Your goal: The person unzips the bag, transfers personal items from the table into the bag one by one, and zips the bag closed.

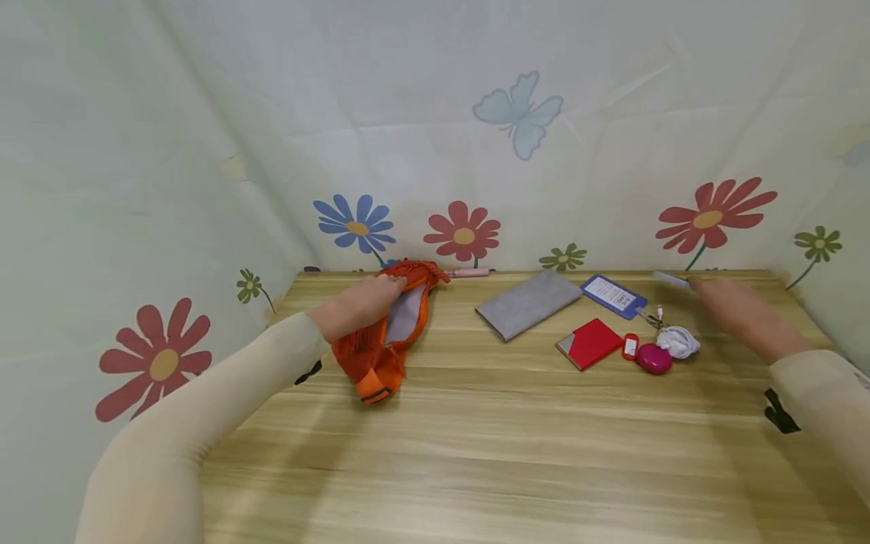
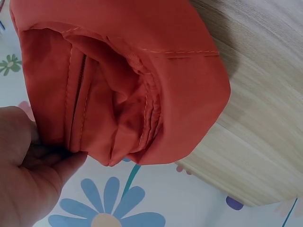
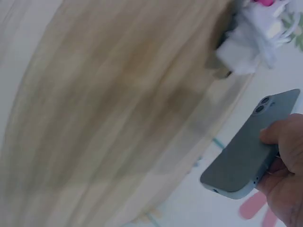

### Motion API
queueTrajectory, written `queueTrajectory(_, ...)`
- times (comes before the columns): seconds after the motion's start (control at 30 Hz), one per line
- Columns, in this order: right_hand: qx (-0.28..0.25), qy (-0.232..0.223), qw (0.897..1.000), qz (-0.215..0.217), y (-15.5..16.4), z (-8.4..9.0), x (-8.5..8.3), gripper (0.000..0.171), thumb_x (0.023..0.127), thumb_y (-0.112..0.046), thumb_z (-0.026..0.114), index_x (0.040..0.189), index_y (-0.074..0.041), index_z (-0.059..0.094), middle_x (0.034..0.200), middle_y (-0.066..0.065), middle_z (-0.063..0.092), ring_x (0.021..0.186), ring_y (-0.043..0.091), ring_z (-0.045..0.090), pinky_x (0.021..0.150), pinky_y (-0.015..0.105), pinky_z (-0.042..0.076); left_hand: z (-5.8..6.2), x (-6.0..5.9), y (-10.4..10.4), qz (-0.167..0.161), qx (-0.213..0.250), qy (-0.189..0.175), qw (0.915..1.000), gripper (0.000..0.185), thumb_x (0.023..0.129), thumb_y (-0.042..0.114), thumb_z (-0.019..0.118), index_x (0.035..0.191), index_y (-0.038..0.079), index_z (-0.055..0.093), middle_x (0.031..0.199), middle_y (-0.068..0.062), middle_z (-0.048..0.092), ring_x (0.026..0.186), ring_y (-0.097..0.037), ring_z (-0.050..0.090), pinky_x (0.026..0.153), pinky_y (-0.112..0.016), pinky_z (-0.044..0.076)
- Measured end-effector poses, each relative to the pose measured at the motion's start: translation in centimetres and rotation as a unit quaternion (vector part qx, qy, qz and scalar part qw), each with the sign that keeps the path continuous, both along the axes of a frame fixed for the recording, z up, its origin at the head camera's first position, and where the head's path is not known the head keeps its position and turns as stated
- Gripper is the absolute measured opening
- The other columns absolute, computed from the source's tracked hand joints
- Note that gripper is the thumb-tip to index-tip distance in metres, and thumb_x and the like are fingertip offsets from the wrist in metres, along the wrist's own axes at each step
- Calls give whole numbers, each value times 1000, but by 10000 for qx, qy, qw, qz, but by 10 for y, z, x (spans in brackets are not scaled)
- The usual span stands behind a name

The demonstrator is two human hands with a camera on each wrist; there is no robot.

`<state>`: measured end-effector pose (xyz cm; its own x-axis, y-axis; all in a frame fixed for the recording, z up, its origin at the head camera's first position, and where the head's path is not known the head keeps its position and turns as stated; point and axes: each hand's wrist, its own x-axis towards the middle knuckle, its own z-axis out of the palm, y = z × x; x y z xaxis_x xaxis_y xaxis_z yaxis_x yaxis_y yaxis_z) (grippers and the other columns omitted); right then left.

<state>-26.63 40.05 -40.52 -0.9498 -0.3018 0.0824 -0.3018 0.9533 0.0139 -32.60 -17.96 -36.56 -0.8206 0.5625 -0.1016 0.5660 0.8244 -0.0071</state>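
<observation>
On the left of the table, an orange fabric bag (image 1: pixel 377 351) lies with its zipped mouth spread, showing a pale lining. My left hand (image 1: pixel 363 302) pinches the bag's edge; in the left wrist view the thumb and fingers (image 2: pixel 66 168) grip the cloth beside a zip seam. At the far right my right hand (image 1: pixel 737 310) holds a phone (image 3: pixel 251 142), grey-blue with two camera lenses at one end. The thumb lies across its back and the fingers are round its edge. In the head view the phone appears nearly edge-on, above the table's back edge.
Between the hands lie a grey flat wallet (image 1: pixel 529 304), a blue card holder (image 1: pixel 614 295), a red card case (image 1: pixel 590 344), a small red-and-white tag (image 1: pixel 630 347), a magenta round case (image 1: pixel 654 359) and a white coiled cable (image 1: pixel 678 342). A pink pen (image 1: pixel 470 273) lies by the back wall.
</observation>
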Motion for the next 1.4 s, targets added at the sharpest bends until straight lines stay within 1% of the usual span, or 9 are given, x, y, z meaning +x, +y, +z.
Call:
queueTrajectory(0.17, 258, 318, 9989, 240, -32, 14, 3, 42, 88, 13, 69, 127, 13, 53, 102, 32, 66, 84, 45, 68, 74, 58, 58, 2, 3, 1, 56, 128, 64, 9999, 42, 107, 13, 49, 148, 2, 50, 103, -12, 69, 99, -27, 65, 88, -38, 55)
queueTrajectory(0.4, 42, 920, 9890, 1155, -77, 21, 9, 70, 76, 12, 81, 140, 7, 54, 135, 31, 58, 117, 52, 59, 88, 59, 53, 4, 6, 3, -89, 90, 272, 9996, 40, 104, 7, 52, 144, 3, 53, 105, -14, 68, 96, -27, 64, 87, -38, 57)
queueTrajectory(0.5, -82, 1376, 9727, 1868, -94, 21, 10, 73, 70, 12, 86, 137, 3, 59, 131, 26, 63, 116, 48, 61, 91, 62, 51, 3, 6, 2, -47, 304, 216, 9993, 45, 104, 6, 51, 148, 6, 50, 113, -15, 68, 99, -27, 64, 90, -39, 56)
queueTrajectory(0.7, -115, 2221, 9209, 3201, -131, 19, 7, 65, 67, 14, 85, 129, 3, 67, 123, 21, 70, 113, 37, 68, 96, 55, 52, 3, 7, 3, -143, 311, 167, 9993, 39, 105, 8, 49, 143, 5, 54, 107, -13, 68, 92, -25, 63, 84, -35, 55)
queueTrajectory(0.9, 16, 2191, 9160, 3362, -170, 15, 8, 61, 77, 12, 80, 134, -3, 66, 130, 15, 69, 120, 32, 65, 97, 48, 53, 4, 11, 6, -149, 527, -98, 9984, 44, 106, 11, 46, 150, 9, 47, 119, -13, 68, 98, -25, 63, 90, -36, 54)
queueTrajectory(1.1, 80, 1924, 9285, 3176, -203, 18, 14, 65, 80, 5, 82, 140, -7, 61, 132, 13, 68, 118, 29, 67, 81, 43, 60, 6, 11, 16, 68, 40, 22, 10000, 31, 105, 10, 50, 134, 1, 60, 108, -13, 68, 88, -25, 63, 78, -34, 56)
queueTrajectory(1.17, 57, 2069, 9256, 3169, -215, 18, 13, 60, 81, 5, 79, 138, -8, 63, 128, 11, 70, 110, 27, 71, 64, 36, 60, 6, 11, 17, 90, 9, 36, 10000, 30, 105, 9, 51, 132, 1, 61, 106, -12, 68, 86, -25, 63, 76, -34, 55)
queueTrajectory(1.27, -32, 2426, 9150, 3223, -233, 16, 10, 50, 84, 6, 75, 131, -10, 69, 119, 8, 74, 97, 24, 75, 42, 29, 44, 6, 11, 18, -38, 49, 104, 9999, 29, 104, 8, 53, 130, 0, 62, 103, -12, 68, 86, -24, 63, 78, -33, 56)
queueTrajectory(1.4, -111, 2675, 9068, 3257, -259, 12, 4, 41, 89, 0, 75, 127, -13, 73, 114, 6, 76, 90, 22, 76, 38, 29, 41, 6, 11, 19, -211, 220, 121, 9995, 33, 104, 7, 53, 135, 2, 61, 106, -13, 69, 89, -24, 64, 82, -35, 56)
